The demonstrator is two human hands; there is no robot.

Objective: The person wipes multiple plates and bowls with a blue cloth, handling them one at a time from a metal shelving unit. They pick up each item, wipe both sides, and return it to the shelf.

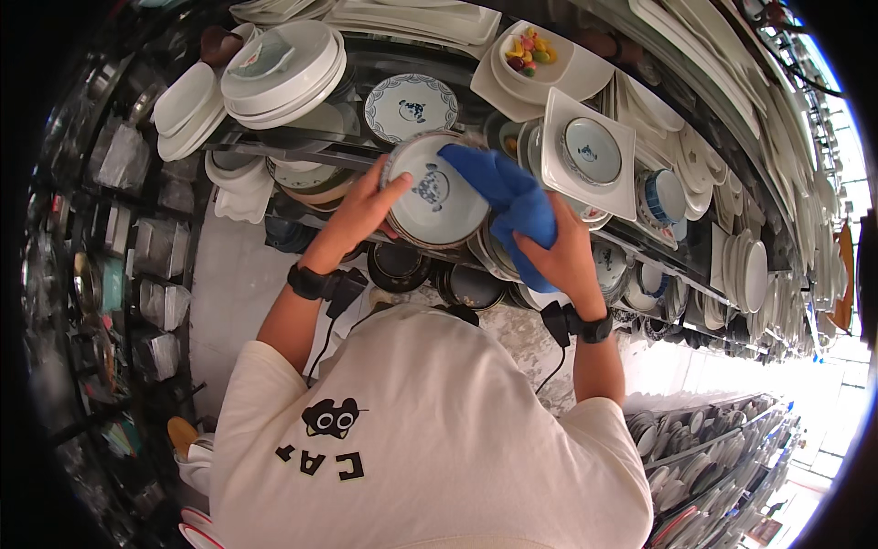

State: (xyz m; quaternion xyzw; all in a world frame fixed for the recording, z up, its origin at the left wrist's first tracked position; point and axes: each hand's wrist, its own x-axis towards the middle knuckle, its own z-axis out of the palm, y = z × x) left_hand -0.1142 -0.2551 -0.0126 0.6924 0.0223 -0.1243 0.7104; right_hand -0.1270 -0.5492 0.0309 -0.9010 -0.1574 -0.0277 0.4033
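Observation:
My left hand [370,202] grips the left rim of a round white bowl [453,206] with a blue fish design inside and a brown edge. The bowl is tilted so its inside faces up towards me. A bunched blue cloth [511,199] is in my right hand [562,250], and its upper end lies over the bowl's right rim. Just beyond the bowl, a white plate [411,96] with a blue scalloped border and a similar motif rests on the dark shelf. Black bands with small devices are strapped around both wrists.
Stacked white oval dishes [285,75] stand at the back left of the shelf. To the right, a small patterned bowl [591,151] sits on a square white plate [627,195]. Dark bowls [473,285] fill the level below. Another rack [158,274] with wrapped goods runs along the left.

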